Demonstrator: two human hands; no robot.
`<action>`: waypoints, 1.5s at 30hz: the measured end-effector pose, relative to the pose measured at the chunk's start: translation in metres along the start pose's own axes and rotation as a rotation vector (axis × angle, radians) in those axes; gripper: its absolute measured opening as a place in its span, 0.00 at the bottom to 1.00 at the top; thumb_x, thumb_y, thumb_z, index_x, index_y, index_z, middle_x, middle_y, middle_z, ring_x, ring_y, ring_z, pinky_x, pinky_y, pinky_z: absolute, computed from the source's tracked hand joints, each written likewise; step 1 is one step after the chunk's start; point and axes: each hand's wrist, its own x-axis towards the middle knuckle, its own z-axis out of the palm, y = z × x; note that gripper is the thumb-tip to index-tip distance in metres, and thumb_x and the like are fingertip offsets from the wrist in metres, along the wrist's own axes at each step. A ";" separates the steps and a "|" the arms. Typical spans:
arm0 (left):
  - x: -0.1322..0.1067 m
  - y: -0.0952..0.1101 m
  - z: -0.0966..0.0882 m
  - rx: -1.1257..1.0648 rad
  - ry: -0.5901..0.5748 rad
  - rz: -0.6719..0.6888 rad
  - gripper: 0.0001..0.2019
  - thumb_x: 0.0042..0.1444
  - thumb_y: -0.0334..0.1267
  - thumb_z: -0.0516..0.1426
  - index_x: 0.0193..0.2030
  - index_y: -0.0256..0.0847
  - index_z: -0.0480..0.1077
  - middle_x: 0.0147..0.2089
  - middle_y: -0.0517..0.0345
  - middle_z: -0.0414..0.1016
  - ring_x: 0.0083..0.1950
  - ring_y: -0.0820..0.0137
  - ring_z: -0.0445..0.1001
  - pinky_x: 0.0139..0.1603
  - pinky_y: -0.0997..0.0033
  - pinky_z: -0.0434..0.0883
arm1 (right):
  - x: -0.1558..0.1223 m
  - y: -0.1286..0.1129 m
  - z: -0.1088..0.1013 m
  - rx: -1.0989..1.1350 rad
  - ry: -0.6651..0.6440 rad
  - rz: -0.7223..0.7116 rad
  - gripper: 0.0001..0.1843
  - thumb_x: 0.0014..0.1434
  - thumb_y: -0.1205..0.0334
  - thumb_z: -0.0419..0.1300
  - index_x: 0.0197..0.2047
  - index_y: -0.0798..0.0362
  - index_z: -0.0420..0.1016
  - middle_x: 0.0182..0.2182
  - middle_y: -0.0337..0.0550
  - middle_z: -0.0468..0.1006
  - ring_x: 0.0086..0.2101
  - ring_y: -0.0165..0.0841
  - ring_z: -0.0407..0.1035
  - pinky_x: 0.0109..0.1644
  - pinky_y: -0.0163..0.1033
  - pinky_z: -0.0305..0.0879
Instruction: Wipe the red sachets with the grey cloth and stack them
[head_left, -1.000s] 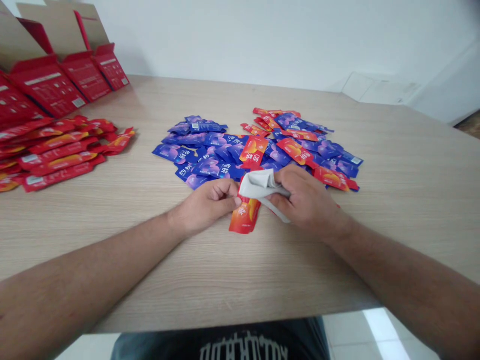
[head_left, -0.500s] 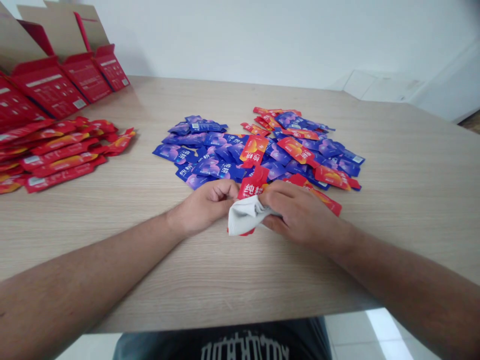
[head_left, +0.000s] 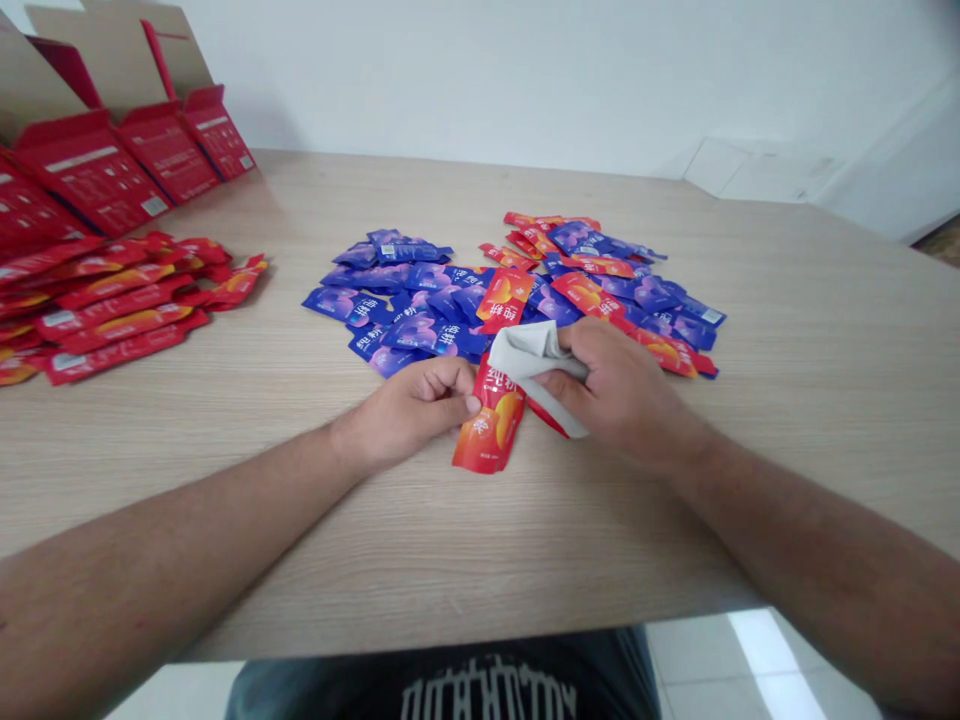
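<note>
My left hand (head_left: 420,405) pinches the left edge of a red and orange pouch (head_left: 491,425), which faces up near the middle of the table. A pale grey cloth (head_left: 529,355) is bunched in my right hand (head_left: 619,385), its fingers closed around it. The cloth lies over the pouch's upper end and hides it. Just right of that pouch, part of another red sachet (head_left: 551,418) shows under the cloth. Right behind my hands spreads a mixed pile of blue-purple sachets (head_left: 435,325) and red sachets (head_left: 506,300).
On the left lies a stack of red and orange sachets (head_left: 127,300). Behind it stand several red cardboard boxes (head_left: 90,175) with raised flaps. The wooden table (head_left: 420,560) has its front edge close to my lap, and a white wall (head_left: 487,80) rises behind.
My right hand has moved the cloth from the pouch's near end up to its far end, uncovering the orange printed front. My left hand keeps its hold on the edge.
</note>
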 end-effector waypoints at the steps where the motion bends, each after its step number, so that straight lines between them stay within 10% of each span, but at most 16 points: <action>1: 0.000 0.000 0.001 -0.005 -0.002 0.001 0.16 0.59 0.45 0.70 0.33 0.37 0.71 0.32 0.59 0.76 0.30 0.74 0.70 0.33 0.74 0.67 | 0.000 0.000 -0.001 0.007 -0.001 -0.001 0.08 0.70 0.56 0.63 0.43 0.51 0.71 0.40 0.46 0.77 0.42 0.42 0.72 0.46 0.44 0.68; 16: 0.000 0.003 0.011 -0.227 0.081 -0.063 0.15 0.52 0.36 0.73 0.31 0.36 0.71 0.28 0.60 0.77 0.27 0.76 0.73 0.29 0.78 0.69 | -0.001 -0.006 -0.002 0.063 -0.214 -0.136 0.06 0.71 0.57 0.61 0.44 0.50 0.71 0.43 0.47 0.78 0.41 0.40 0.72 0.44 0.43 0.68; 21: 0.000 0.003 0.010 -0.276 0.105 -0.092 0.16 0.52 0.38 0.74 0.33 0.36 0.71 0.30 0.60 0.77 0.28 0.77 0.74 0.28 0.80 0.70 | 0.001 -0.001 -0.002 0.003 -0.057 -0.011 0.07 0.69 0.58 0.64 0.42 0.51 0.70 0.40 0.46 0.77 0.42 0.41 0.72 0.45 0.44 0.68; 27: -0.001 0.004 0.009 -0.293 0.111 -0.090 0.14 0.54 0.36 0.73 0.33 0.36 0.71 0.28 0.61 0.77 0.26 0.76 0.74 0.27 0.80 0.72 | -0.003 -0.009 -0.001 0.085 -0.295 -0.199 0.04 0.70 0.60 0.62 0.45 0.50 0.72 0.43 0.46 0.78 0.42 0.39 0.72 0.44 0.42 0.68; 32: 0.000 0.005 0.008 -0.328 0.153 -0.115 0.15 0.52 0.35 0.73 0.34 0.36 0.71 0.29 0.61 0.76 0.27 0.77 0.74 0.28 0.81 0.73 | -0.001 -0.002 -0.001 0.010 -0.093 -0.044 0.07 0.69 0.58 0.64 0.42 0.50 0.70 0.41 0.47 0.78 0.42 0.41 0.72 0.46 0.44 0.68; 38: -0.001 0.005 0.008 -0.324 0.142 -0.115 0.14 0.55 0.37 0.72 0.35 0.37 0.71 0.28 0.61 0.76 0.25 0.77 0.73 0.25 0.80 0.72 | -0.004 -0.009 0.000 0.079 -0.324 -0.230 0.05 0.70 0.61 0.63 0.46 0.51 0.72 0.43 0.46 0.78 0.41 0.39 0.73 0.44 0.42 0.69; 45: 0.001 0.001 0.006 -0.419 0.152 -0.102 0.13 0.55 0.35 0.72 0.36 0.37 0.70 0.33 0.59 0.79 0.31 0.73 0.79 0.33 0.75 0.80 | -0.002 -0.002 -0.001 0.037 -0.174 -0.119 0.07 0.69 0.58 0.62 0.43 0.51 0.70 0.42 0.47 0.77 0.41 0.40 0.72 0.44 0.43 0.69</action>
